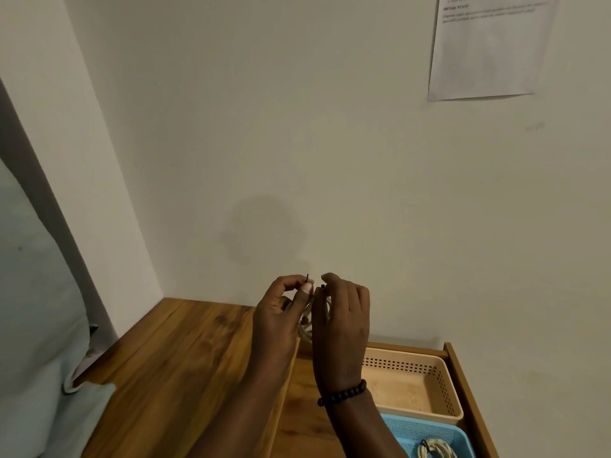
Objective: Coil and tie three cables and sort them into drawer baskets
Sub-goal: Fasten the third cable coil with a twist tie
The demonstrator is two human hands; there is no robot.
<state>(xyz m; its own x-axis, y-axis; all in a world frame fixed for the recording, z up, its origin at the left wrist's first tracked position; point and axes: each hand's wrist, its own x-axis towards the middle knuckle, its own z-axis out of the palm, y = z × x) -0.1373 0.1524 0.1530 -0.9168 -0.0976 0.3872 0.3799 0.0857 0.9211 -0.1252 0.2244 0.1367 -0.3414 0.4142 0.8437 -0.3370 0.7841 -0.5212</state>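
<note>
Both hands are raised above the wooden tabletop [185, 358], close together. Between them hangs a coiled whitish cable [305, 330], mostly hidden by the palms. My left hand [281, 312] pinches one end of a thin black tie [307, 278] between thumb and forefinger. My right hand [342, 319], with a black bead bracelet on its wrist, pinches the tie's other end at the top of the coil. An open drawer [463, 375] at the lower right holds a beige basket [443, 388], which has nothing in it, and a blue basket [403, 434] with a tied whitish cable [436, 449] inside.
A plain wall rises right behind the table, with a printed sheet of paper [486, 51] taped at the upper right. Pale bedding or cushions [36, 325] lie against the table's left edge.
</note>
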